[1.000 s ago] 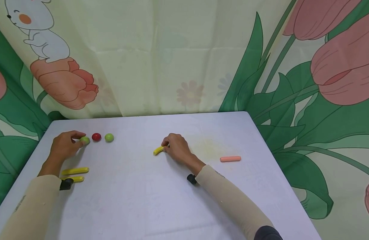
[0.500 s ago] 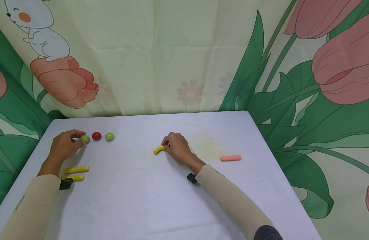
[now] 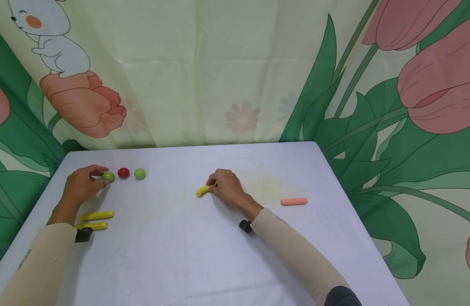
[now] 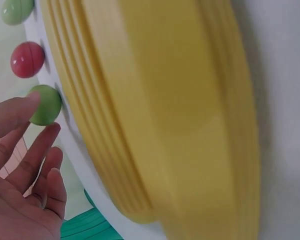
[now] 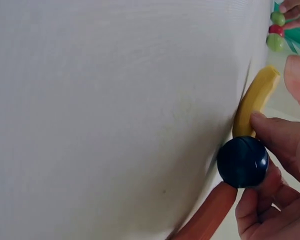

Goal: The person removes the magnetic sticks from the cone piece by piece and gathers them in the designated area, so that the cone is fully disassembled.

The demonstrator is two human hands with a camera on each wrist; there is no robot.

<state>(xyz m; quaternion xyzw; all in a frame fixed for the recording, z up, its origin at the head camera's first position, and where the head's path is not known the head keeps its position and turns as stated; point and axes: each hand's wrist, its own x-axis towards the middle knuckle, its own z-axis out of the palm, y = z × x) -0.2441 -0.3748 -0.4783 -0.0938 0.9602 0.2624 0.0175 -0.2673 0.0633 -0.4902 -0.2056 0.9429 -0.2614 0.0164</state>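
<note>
My left hand (image 3: 82, 185) pinches a shiny green ball (image 3: 109, 177) between thumb and fingertips at the far left of the table. Right beside that ball lie a red ball (image 3: 123, 173) and another green ball (image 3: 140, 174), in a row. Near the middle, my right hand (image 3: 228, 187) pinches the end of a small yellow toy banana (image 3: 202, 191), the thumb pressed against it. A dark blue ball (image 5: 242, 162) shows at the same fingers in the right wrist view, overlapping the banana's end; the hand mostly hides it in the head view.
Two yellow sticks with ridged sides (image 3: 96, 216) lie below the left hand, one partly behind the wrist. A pink sausage (image 3: 294, 202) lies right of the right hand. The white table (image 3: 173, 255) ends against a printed curtain (image 3: 173, 76) at the back.
</note>
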